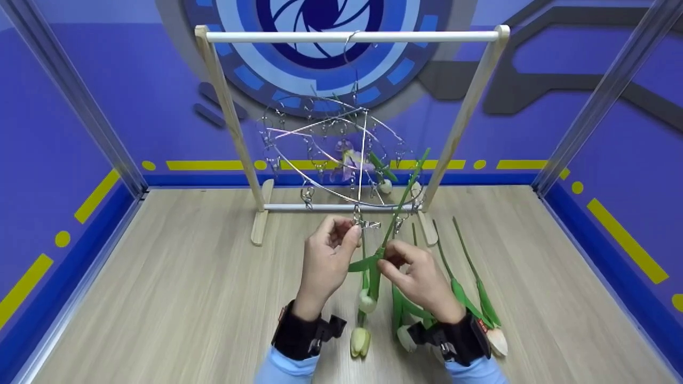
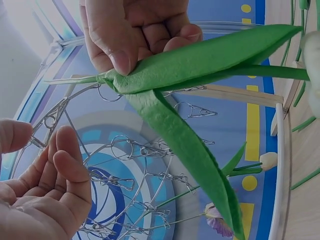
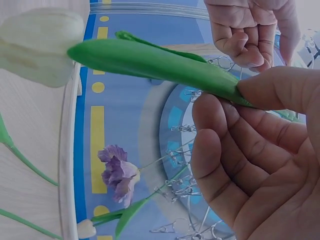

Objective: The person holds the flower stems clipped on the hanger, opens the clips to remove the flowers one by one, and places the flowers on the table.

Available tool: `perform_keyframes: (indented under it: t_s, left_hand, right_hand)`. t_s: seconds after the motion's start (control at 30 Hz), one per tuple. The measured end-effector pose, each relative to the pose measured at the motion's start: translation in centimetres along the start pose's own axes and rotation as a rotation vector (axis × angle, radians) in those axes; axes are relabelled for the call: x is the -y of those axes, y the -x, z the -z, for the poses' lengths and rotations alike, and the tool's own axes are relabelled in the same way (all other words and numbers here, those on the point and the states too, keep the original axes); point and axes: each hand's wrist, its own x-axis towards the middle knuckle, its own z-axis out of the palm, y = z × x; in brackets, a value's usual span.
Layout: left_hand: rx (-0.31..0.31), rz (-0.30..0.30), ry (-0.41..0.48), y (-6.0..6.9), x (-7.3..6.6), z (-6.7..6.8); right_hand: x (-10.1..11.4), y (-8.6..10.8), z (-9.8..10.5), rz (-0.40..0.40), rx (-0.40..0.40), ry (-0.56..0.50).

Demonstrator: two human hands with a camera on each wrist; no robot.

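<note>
My right hand (image 1: 419, 274) pinches a white artificial tulip (image 3: 42, 47) at its green stem, by the base of the leaves. The bloom hangs downward and the bare stem end points up past the wire ring. My left hand (image 1: 328, 261) is at the near edge of the round metal clip hanger (image 1: 307, 176), pinching a metal clip (image 2: 39, 137) between thumb and fingers. A purple flower (image 1: 349, 160) and another white tulip (image 1: 385, 185) hang head down from clips at the hanger's far side. Several other clips dangle around the ring.
The hanger hooks over the white top bar (image 1: 277, 37) of a wooden-legged rack (image 1: 229, 109). On the table (image 1: 176, 288) lie a yellow-green tulip (image 1: 360, 342), a pinkish white tulip (image 1: 497, 341) and another white tulip (image 1: 406, 338). Patterned blue panels stand around the table.
</note>
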Motion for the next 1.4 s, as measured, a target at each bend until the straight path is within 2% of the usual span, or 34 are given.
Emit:
perform_keyframes:
  t_s: [0.4, 0.7, 1.0, 1.2, 1.4]
  left_hand:
    - [0.019, 0.003, 0.050, 0.1, 0.0, 0.1]
    - [0.039, 0.005, 0.017, 0.2, -0.3, 0.3]
    - [0.029, -0.093, -0.108, 0.7, -0.8, 1.3]
    - [0.028, -0.161, -0.206, 1.4, -0.9, 2.6]
    - [0.026, -0.192, -0.321, 2.0, -1.3, 4.1]
  right_hand:
    - [0.0, 0.1, 0.1, -0.056, 0.011, 0.000]
    - [-0.2, 0.0, 0.1, -0.060, -0.005, -0.027]
    - [-0.1, 0.0, 0.3, -0.142, -0.032, -0.084]
    - [0.2, 0.1, 0.3, -0.158, -0.046, -0.122]
    - [0.1, 0.3, 0.2, -0.183, -0.072, -0.164]
